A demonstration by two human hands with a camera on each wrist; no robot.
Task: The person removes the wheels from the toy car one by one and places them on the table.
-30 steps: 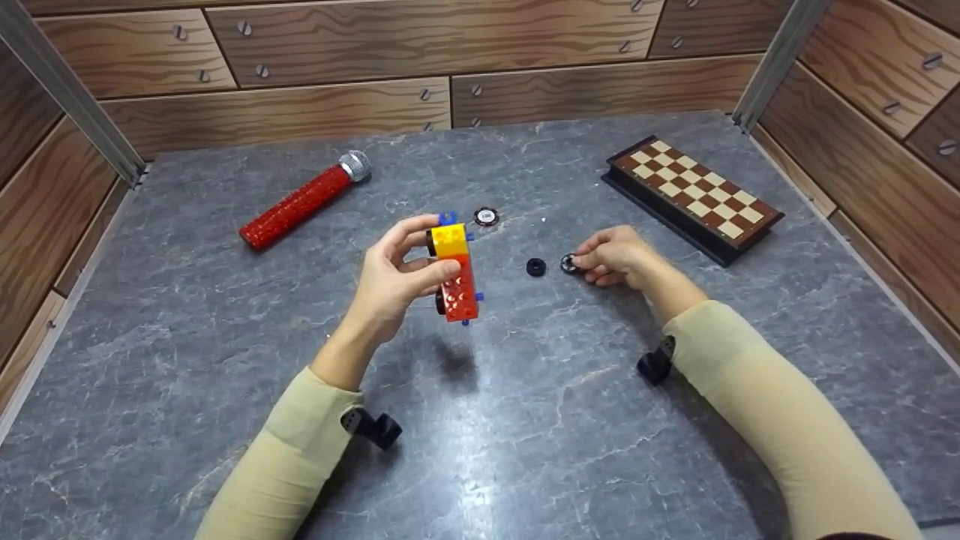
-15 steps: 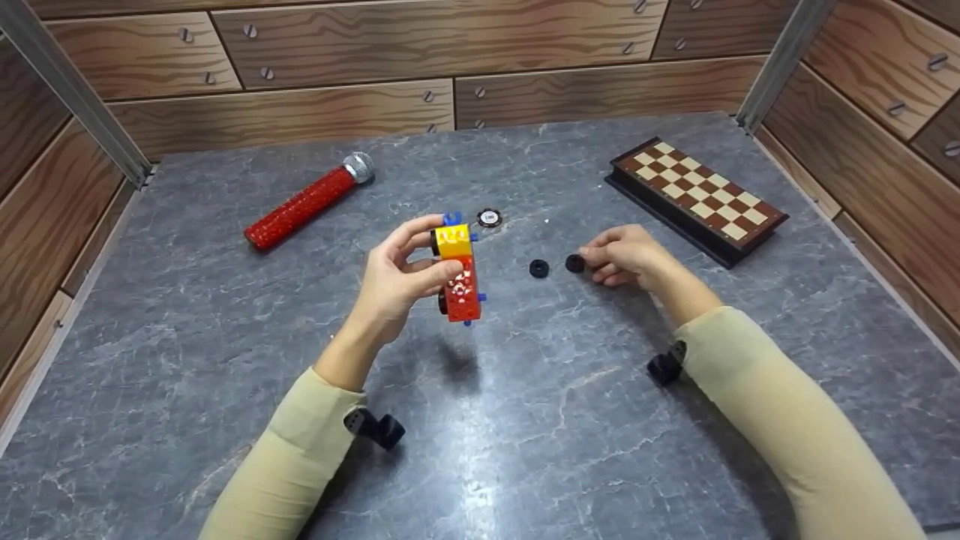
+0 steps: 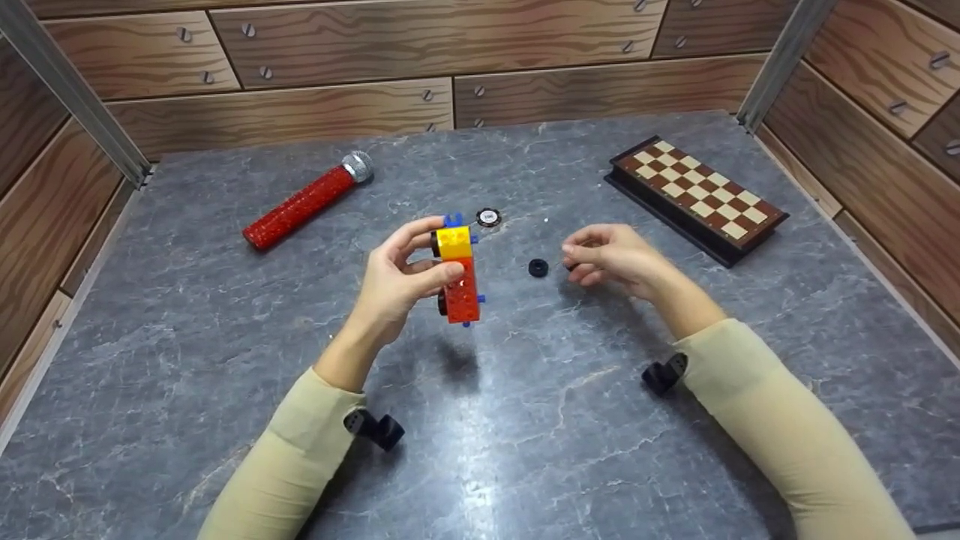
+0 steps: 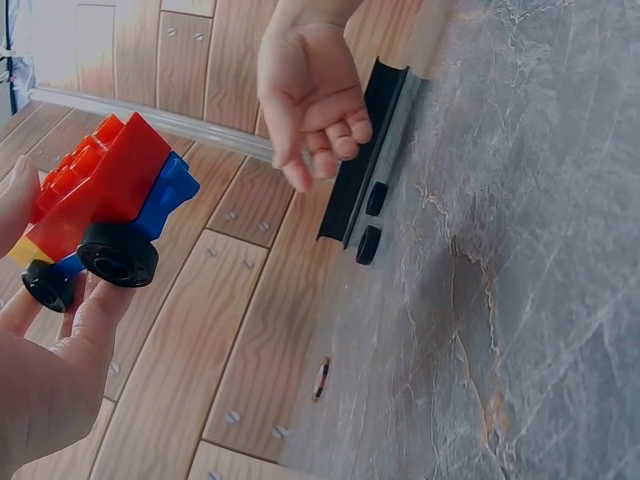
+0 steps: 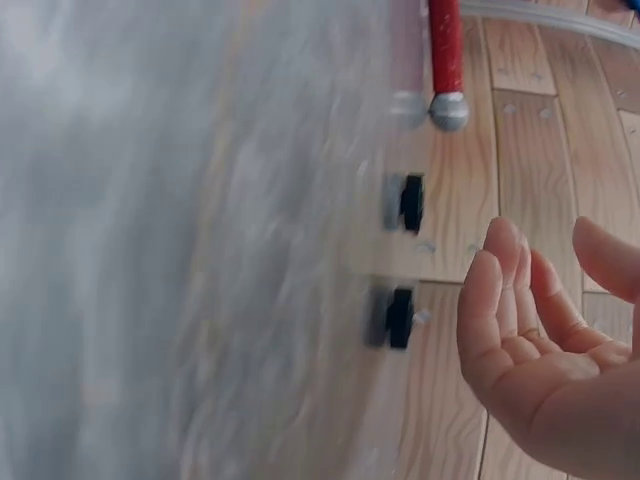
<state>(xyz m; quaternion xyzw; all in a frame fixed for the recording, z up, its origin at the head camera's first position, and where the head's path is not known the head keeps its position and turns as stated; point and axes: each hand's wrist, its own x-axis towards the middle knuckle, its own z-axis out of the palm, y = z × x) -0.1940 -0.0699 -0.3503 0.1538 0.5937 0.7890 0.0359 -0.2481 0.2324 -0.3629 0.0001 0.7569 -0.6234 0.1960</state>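
Back wall (image 3: 360,49): brown wood-grain planks, dark seams, slotted screw heads (image 3: 248,30) near the board ends. Left wall (image 3: 45,232) and right wall (image 3: 885,161) match. Grey metal posts at both rear corners: left post (image 3: 84,97), right post (image 3: 787,60). Work surface: grey marbled tabletop (image 3: 225,360), pale veins. Bright reflected glare (image 3: 476,457) at near centre.

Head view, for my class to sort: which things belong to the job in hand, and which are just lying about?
Likely part of the job:
toy car, held in the left hand
loose black wheel
second black wheel, near the right hand

Apparently just lying about:
red microphone
chessboard
poker chip
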